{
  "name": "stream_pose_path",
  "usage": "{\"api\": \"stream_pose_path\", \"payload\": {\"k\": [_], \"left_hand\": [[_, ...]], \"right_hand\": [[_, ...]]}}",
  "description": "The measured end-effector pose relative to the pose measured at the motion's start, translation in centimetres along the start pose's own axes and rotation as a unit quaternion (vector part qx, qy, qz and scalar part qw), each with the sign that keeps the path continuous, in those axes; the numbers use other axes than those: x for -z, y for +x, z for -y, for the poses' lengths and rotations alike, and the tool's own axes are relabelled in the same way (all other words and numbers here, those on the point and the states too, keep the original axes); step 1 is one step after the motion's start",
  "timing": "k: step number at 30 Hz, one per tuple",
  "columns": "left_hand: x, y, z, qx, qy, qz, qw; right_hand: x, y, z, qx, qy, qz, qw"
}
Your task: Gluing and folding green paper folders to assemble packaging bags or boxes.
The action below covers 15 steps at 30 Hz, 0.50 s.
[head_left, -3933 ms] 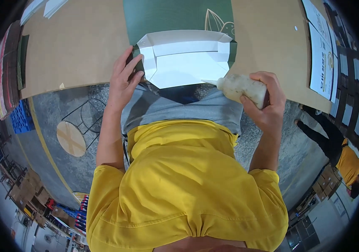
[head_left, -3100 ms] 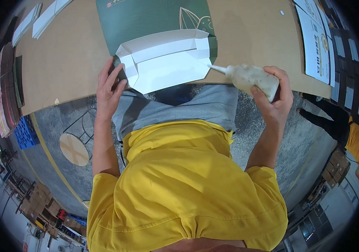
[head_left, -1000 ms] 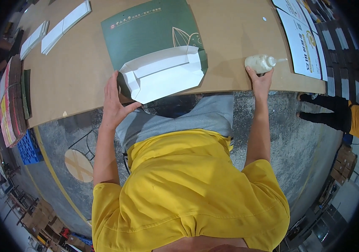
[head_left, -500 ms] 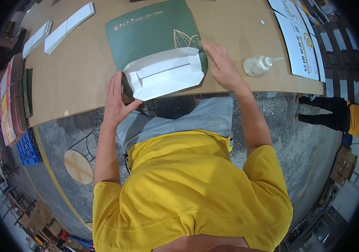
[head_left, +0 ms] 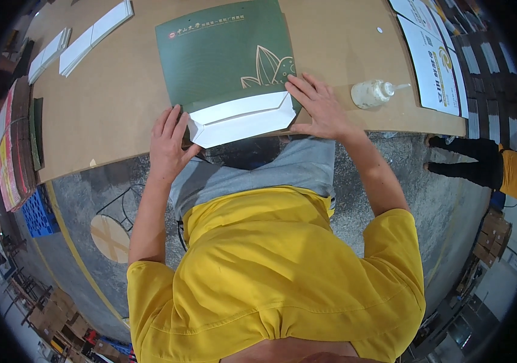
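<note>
Bottle (head_left: 370, 95) set down, right hand (head_left: 322, 112) on bag (head_left: 216, 57), flap (head_left: 240, 107) lowered

- The paper bag (head_left: 222, 57) is deep green, with pale-gold leafy outlines low on its right, gold lettering and a tiny red emblem up top.
- Its folded end (head_left: 243, 124) shows plain white.
- That bottle (head_left: 367, 95) is cloudy white, blotched.
- Tan table (head_left: 113, 97), unpatterned.
- Yellow shirt (head_left: 270, 254), grey trousers (head_left: 255, 175).
- The stool seat (head_left: 110, 238) is pale, with a browner cross.
- Speckled grey floor (head_left: 98, 193), yellow stripe (head_left: 81, 257).
- Blue crate (head_left: 38, 213).
- A co-worker's orange top (head_left: 512, 175), black trousers (head_left: 467, 159).
</note>
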<state>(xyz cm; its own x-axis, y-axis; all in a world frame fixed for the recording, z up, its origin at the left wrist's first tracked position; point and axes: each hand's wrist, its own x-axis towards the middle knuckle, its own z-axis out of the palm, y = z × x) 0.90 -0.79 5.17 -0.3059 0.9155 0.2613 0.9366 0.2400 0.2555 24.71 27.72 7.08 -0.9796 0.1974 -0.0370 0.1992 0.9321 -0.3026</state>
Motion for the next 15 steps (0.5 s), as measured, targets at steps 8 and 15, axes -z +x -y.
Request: {"api": "stream_pose_path", "payload": {"k": [8, 15], "left_hand": [[-0.8, 1.0, 0.0, 0.024, -0.06, -0.079, 0.995], [-1.9, 2.3, -1.3, 0.098, -0.067, -0.164, 0.979]], "right_hand": [[-1.5, 0.8, -0.4, -0.041, 0.049, -0.095, 0.993], [-2.8, 1.6, 1.0, -0.136, 0.073, -0.19, 0.97]]}}
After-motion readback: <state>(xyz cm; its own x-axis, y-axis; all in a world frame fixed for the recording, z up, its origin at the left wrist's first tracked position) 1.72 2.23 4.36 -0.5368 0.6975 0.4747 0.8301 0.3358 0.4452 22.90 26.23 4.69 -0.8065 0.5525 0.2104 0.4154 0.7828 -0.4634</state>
